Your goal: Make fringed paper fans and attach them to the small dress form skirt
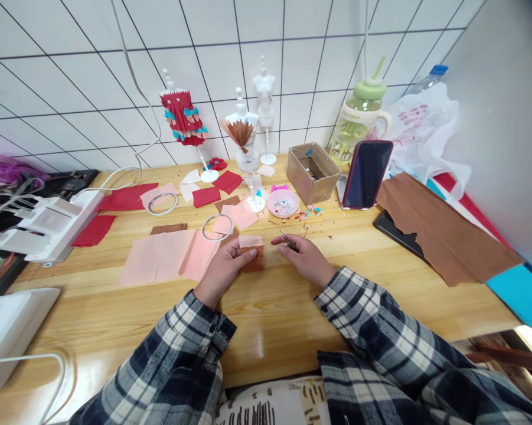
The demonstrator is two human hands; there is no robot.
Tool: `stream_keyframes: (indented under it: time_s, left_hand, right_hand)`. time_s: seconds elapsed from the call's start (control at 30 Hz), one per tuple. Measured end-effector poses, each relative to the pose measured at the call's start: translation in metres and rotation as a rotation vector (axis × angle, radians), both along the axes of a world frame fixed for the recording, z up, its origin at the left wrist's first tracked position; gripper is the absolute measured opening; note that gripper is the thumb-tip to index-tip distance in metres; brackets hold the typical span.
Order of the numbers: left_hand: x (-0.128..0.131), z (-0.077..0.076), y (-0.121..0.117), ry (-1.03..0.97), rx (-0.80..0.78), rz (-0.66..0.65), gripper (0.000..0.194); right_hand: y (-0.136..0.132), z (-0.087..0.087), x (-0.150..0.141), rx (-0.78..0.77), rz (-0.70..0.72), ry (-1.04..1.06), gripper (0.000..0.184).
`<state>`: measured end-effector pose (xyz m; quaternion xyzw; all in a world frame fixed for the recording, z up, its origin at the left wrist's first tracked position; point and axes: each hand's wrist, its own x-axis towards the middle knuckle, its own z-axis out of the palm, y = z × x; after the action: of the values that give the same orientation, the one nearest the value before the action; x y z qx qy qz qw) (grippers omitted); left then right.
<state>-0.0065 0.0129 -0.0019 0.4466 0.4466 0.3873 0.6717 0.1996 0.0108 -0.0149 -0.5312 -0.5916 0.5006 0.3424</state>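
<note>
My left hand [227,261] pinches a small layered piece of pink and brown crepe paper [253,260] with a jagged right edge. Just to the right, my right hand [307,258] is closed around small scissors [287,241], whose tips point up and left, apart from the paper. Larger pink crepe sheets [154,254] lie left of my left hand, with a metal ring [218,238] above it. Behind the hands stands a white mini dress form [247,159] with a brown pleated paper fan on its chest. A pink dish [283,213] holds small sparkly bits.
Another dress form [181,118] wears red ruffles with blue bows; a bare one [264,97] stands behind. A cardboard box [314,189], propped phone [366,175] and green-lidded bottle [358,121] line the back. Brown crepe paper [447,236] lies right, a power strip [57,227] left.
</note>
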Motion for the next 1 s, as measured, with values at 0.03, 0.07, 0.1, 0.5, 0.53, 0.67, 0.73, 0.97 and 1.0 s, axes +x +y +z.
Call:
stream_keyframes:
  time_s: [0.03, 0.07, 0.1, 0.5, 0.53, 0.67, 0.73, 0.97, 1.0]
  left_hand:
    - [0.0, 0.0, 0.0, 0.002, -0.002, -0.002, 0.046]
    - [0.0, 0.0, 0.0, 0.005, -0.002, -0.003, 0.046]
    - [0.0, 0.0, 0.0, 0.009, 0.0, -0.007, 0.045]
    - [0.0, 0.0, 0.001, 0.019, 0.039, -0.012, 0.042]
    - [0.0, 0.0, 0.001, 0.018, 0.04, -0.009, 0.042]
    - [0.001, 0.0, 0.001, 0.038, 0.027, -0.016, 0.045]
    - [0.001, 0.0, 0.0, 0.049, 0.03, -0.016, 0.046]
    - [-0.001, -0.003, 0.0, 0.088, 0.011, -0.071, 0.047]
    - [-0.001, -0.003, 0.0, 0.092, 0.001, -0.078, 0.047]
  right_hand:
    - [0.0, 0.001, 0.0, -0.003, 0.005, -0.001, 0.031]
    - [0.0, 0.001, 0.0, -0.005, 0.008, -0.003, 0.03]
    - [-0.001, 0.002, 0.0, -0.007, 0.01, -0.003, 0.03]
    - [-0.002, 0.005, -0.001, 0.024, 0.037, 0.056, 0.036]
    - [-0.003, 0.005, -0.001, 0.036, 0.043, 0.044, 0.036]
    - [-0.006, 0.005, 0.002, 0.079, 0.13, -0.051, 0.042]
    - [-0.007, 0.006, 0.002, 0.096, 0.209, -0.131, 0.047]
    - [-0.008, 0.011, -0.003, 0.077, 0.27, -0.306, 0.049]
    - [-0.008, 0.011, -0.003, 0.084, 0.262, -0.308, 0.049]
